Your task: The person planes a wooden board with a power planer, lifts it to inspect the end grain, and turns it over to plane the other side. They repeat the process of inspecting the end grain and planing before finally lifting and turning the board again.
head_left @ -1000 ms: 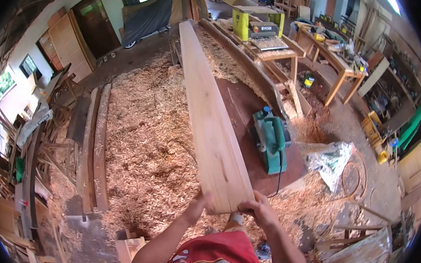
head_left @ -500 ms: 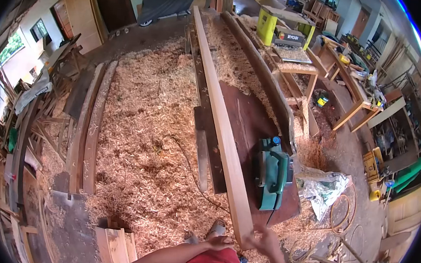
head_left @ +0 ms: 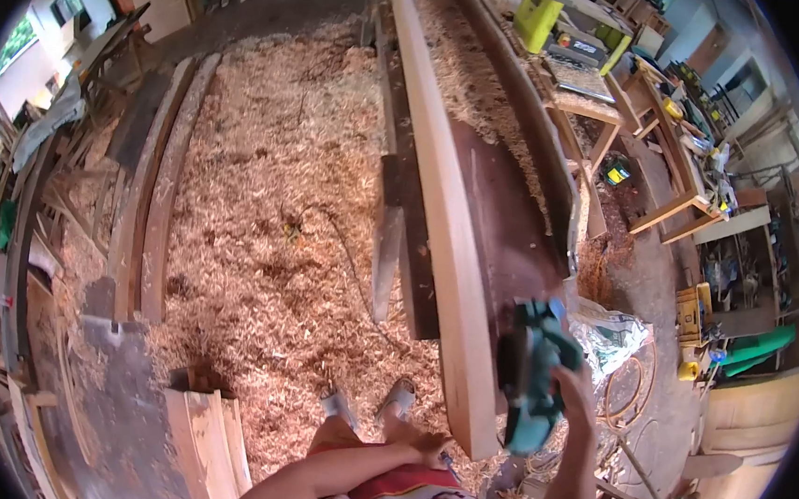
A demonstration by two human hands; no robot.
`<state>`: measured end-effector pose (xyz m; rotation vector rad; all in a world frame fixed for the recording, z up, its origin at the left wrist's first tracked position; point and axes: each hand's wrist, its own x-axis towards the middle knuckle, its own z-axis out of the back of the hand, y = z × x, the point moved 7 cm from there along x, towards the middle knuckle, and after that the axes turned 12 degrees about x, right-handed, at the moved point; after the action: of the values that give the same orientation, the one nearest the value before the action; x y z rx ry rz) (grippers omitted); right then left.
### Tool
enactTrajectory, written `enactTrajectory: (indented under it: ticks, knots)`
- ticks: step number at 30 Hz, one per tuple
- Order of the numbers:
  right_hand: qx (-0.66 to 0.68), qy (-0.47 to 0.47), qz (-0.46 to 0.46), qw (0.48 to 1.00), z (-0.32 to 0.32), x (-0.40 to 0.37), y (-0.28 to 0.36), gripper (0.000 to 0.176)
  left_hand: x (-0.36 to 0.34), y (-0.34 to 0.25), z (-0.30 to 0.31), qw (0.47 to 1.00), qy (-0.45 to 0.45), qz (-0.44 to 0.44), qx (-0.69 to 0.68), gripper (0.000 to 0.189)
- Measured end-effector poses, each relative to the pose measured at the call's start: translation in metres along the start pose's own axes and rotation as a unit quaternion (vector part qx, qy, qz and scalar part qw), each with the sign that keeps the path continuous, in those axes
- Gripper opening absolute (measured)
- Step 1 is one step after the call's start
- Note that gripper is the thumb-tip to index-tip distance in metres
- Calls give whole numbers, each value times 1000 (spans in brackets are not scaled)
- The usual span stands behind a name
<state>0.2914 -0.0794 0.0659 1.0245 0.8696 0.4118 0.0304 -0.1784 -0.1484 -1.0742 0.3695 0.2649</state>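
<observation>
A long pale wooden beam [head_left: 453,226] lies lengthwise on the dark workbench [head_left: 494,182], its near end close to my body. At the right of that end, my right hand [head_left: 569,385] has its fingers wrapped round the handle of the green power planer [head_left: 539,382], which is tilted and somewhat blurred. My left hand [head_left: 431,446] is low in front of my shorts, just left of the beam's near end; its fingers are too small and blurred to make out.
Shavings [head_left: 272,202] cover the floor left of the bench. Dark planks [head_left: 165,184] lie further left. A yellow-green machine [head_left: 576,34] stands at the upper right, near a wooden side table [head_left: 669,158]. Cut boards [head_left: 206,441] stand at the lower left.
My right hand has taken hold of the planer, which is now tilted and nearer to me. My left hand stays near the beam's end. The view has tipped downward.
</observation>
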Motion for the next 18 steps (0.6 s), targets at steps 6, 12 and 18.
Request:
enactTrajectory:
  ticks: [6, 12, 18]
  knots:
    - [9, -173, -51, 984, 62, -195, -25, 41, -47, -89, 28, 969, 151, -193, -22, 45]
    - [258, -334, -117, 899, 104, -287, -104, 55, -85, -98, -23, 909, -70, -407, -50, 37]
    - [214, -342, 50, 914, 7, -284, -16, 31, -138, -38, 62, 973, 52, -204, 91, 30]
